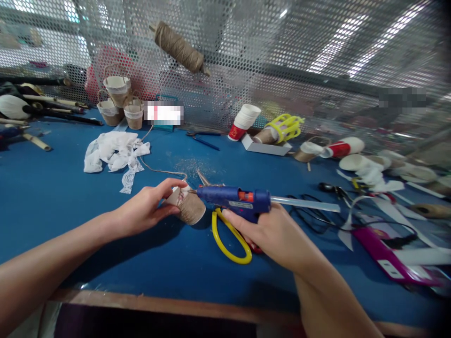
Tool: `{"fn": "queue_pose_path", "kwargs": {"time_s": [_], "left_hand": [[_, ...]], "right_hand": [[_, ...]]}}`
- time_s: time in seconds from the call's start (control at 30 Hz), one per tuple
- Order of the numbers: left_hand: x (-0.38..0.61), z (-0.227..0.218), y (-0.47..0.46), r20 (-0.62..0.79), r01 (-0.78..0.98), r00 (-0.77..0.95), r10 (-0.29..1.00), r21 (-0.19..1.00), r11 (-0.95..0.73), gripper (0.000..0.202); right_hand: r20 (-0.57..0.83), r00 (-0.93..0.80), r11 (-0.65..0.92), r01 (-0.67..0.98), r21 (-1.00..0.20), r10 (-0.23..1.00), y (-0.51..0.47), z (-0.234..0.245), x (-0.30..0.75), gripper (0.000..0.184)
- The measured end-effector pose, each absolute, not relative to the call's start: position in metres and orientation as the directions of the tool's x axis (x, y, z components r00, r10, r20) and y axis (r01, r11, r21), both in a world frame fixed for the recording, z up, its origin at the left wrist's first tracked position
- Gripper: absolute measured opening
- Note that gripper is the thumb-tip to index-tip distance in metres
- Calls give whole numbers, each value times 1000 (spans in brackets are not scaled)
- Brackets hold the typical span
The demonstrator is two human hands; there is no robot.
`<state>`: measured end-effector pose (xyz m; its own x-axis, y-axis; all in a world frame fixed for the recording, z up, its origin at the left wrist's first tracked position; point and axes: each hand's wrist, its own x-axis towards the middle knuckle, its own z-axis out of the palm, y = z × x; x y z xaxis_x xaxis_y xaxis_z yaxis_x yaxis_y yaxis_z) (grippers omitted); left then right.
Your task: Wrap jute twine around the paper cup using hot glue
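Twine-wrapped cup [193, 207]: tilted, centre of the tabletop [141, 274], interior hidden. Far left, three handled baskets [134, 117], contents not discernible. Far, right of centre, nested paper cups [247, 117]. Left hand [157, 202], reaching from near left: grip clamped on the cup. Right hand [273, 230], from near right: grip clamped around the glue gun [229, 197], nozzle at the cup.

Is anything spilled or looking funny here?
Yes: pale crumbs are scattered on the blue table, beyond the brown cup in the left hand, like a spill. Farther right, a red-and-white cup lies on its side, unlike the upright baskets.
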<state>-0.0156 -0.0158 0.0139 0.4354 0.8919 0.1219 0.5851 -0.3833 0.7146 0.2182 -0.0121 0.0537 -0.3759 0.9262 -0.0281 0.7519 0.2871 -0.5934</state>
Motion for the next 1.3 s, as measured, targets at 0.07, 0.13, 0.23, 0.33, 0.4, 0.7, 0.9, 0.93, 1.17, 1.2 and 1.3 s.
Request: {"fn": "queue_pose_path", "kwargs": {"time_s": [0.07,0.13,0.23,0.33,0.4,0.7,0.9,0.93,1.17,1.2,1.3], "left_hand": [[-16,14,-16,137,583,443,886,707,-401,37],[-16,14,-16,146,580,448,882,703,-411,37],[-16,14,-16,140,587,446,884,699,-408,38],[-16,14,-16,133,601,449,884,687,-409,39],[-16,13,-16,138,600,451,882,684,-414,39],[-18,11,-16,147,597,457,877,680,-425,39],[-17,14,-17,138,631,443,886,654,-417,40],[-17,14,-17,138,635,443,886,649,-419,39],[-17,13,-15,140,620,445,885,665,-417,39],[-18,12,-15,141,613,449,882,670,-419,39],[-19,11,-16,145,595,452,880,686,-419,39]], "right_hand": [[-27,-387,292,740,-606,922,-13,55,218,33],[-27,-403,300,722,-623,915,-14,56,218,32],[-44,-399,278,710,-647,916,-13,58,218,34],[-59,-374,248,717,-651,925,-10,58,219,35],[-54,-370,251,723,-643,927,-8,58,219,37],[-112,-374,220,734,-642,920,-9,62,220,44],[-101,-404,242,711,-661,909,-5,60,221,47],[-102,-402,238,707,-666,910,-5,60,220,47],[-138,-405,201,685,-700,904,-9,61,220,43],[-144,-409,195,680,-707,901,-10,61,220,41],[-134,-408,195,667,-719,903,-13,60,218,36]]}}
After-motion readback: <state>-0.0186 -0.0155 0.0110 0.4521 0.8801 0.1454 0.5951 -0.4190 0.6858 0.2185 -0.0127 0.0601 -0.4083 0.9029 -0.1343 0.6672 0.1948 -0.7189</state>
